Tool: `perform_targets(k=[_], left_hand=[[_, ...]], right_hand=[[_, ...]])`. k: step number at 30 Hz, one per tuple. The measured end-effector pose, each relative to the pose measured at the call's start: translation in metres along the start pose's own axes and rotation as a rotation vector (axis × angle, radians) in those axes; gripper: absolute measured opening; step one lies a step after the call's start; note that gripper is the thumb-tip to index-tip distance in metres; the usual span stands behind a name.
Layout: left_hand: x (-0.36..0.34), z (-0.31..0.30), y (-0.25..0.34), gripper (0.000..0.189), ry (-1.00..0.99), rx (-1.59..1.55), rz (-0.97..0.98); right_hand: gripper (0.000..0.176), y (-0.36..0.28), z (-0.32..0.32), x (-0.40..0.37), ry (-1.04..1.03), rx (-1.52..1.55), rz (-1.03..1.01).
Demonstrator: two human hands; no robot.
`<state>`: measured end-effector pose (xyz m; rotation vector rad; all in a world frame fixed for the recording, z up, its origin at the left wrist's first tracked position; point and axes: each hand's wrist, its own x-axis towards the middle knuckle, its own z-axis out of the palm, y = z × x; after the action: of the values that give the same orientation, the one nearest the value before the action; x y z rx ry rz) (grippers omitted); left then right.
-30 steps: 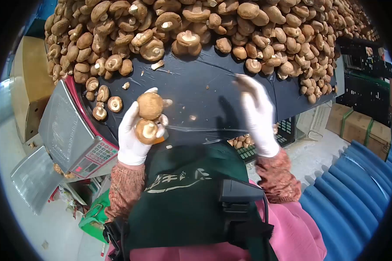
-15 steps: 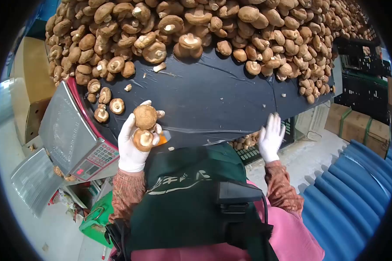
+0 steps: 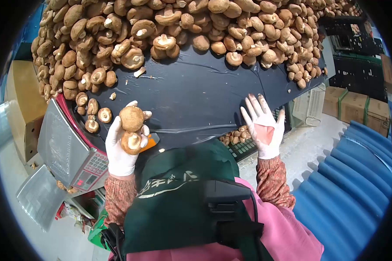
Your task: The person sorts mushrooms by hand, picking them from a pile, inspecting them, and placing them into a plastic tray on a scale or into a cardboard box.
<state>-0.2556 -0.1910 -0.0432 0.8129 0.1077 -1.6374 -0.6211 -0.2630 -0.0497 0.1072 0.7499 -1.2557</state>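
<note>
My left hand (image 3: 119, 159), in a white glove, is closed around two brown shiitake mushrooms. The upper mushroom (image 3: 131, 118) shows its rounded cap; the lower mushroom (image 3: 130, 142) shows its pale stem. Right beside these fingers is an orange object (image 3: 150, 142) with a greyish end, partly hidden by the hand. My right hand (image 3: 263, 126), also gloved, is turned palm up with fingers spread and holds nothing. A pinkish patch shows on its palm. Near its wrist, below the table edge, a dark crate (image 3: 239, 150) contains small mushrooms (image 3: 236, 137).
A large heap of mushrooms (image 3: 244, 32) covers the far side of the black-covered table (image 3: 196, 95). Several loose mushrooms (image 3: 104, 115) lie by the scale (image 3: 69, 137) at left. Cardboard boxes (image 3: 355, 111) and blue corrugated sheeting (image 3: 339, 174) are at right.
My right hand has turned over from back up to palm up, with its fingers spreading. My left hand keeps hold of the two mushrooms. The whole view has shifted slightly.
</note>
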Motion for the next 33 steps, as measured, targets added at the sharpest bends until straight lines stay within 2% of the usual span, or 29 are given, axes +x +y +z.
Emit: perform_targets(k=[5, 8, 10, 13, 14, 16, 17, 18, 20, 22, 23, 24, 26, 27, 30, 33], left_hand=[[-0.003, -0.003, -0.010, 0.055, 0.019, -0.029, -0.002], [-0.003, -0.003, -0.010, 0.054, 0.000, -0.039, 0.014], [-0.003, -0.002, -0.009, 0.054, 0.007, -0.050, 0.007], [-0.004, 0.002, -0.010, 0.054, 0.001, -0.011, 0.018], [-0.004, 0.004, -0.011, 0.054, 0.001, 0.007, 0.024], [-0.005, 0.006, -0.012, 0.056, -0.017, 0.047, 0.012], [-0.005, 0.006, -0.013, 0.056, -0.028, 0.055, 0.005], [-0.004, 0.006, -0.015, 0.056, -0.038, 0.063, -0.002], [-0.002, 0.005, -0.018, 0.056, -0.058, 0.061, -0.019], [-0.003, 0.005, -0.019, 0.056, -0.055, 0.069, -0.029], [-0.002, 0.004, -0.019, 0.057, -0.037, 0.077, -0.038], [-0.003, 0.003, -0.019, 0.056, -0.038, 0.070, -0.039], [-0.001, 0.001, -0.019, 0.056, -0.044, 0.054, -0.052], [0.000, -0.001, -0.020, 0.055, -0.045, 0.027, -0.079], [0.002, -0.001, -0.022, 0.055, -0.051, -0.024, -0.144], [-0.001, 0.008, -0.022, 0.055, -0.058, 0.030, -0.102]], right_hand=[[0.080, -0.004, 0.013, 0.006, -0.100, 0.040, 0.037], [0.072, -0.010, -0.002, 0.032, -0.067, -0.533, 0.004], [0.051, -0.002, 0.000, 0.047, 0.008, -0.924, -0.161], [0.032, 0.008, 0.001, 0.081, -0.039, -1.485, -0.427], [0.037, 0.011, 0.003, 0.093, -0.087, -1.854, -0.737], [0.047, 0.021, 0.018, 0.112, 0.023, -2.198, -0.943], [0.056, 0.027, 0.021, 0.123, 0.023, -2.239, -1.096], [0.062, 0.032, 0.023, 0.133, 0.048, -2.287, -1.142], [0.054, 0.037, 0.017, 0.151, 0.075, -2.363, -1.231], [0.045, 0.036, 0.020, 0.148, -0.030, -2.194, -1.213], [0.042, 0.037, 0.021, 0.138, 0.006, -1.853, -0.781], [0.038, 0.037, 0.018, 0.136, -0.039, -1.602, -0.672], [0.037, 0.027, 0.019, 0.123, -0.135, -1.021, -0.130], [0.037, 0.027, 0.015, 0.121, -0.208, -0.804, -0.006], [0.039, 0.031, 0.017, 0.111, -0.228, -0.545, 0.188], [0.043, 0.042, 0.032, 0.102, -0.277, -0.542, 0.207]])
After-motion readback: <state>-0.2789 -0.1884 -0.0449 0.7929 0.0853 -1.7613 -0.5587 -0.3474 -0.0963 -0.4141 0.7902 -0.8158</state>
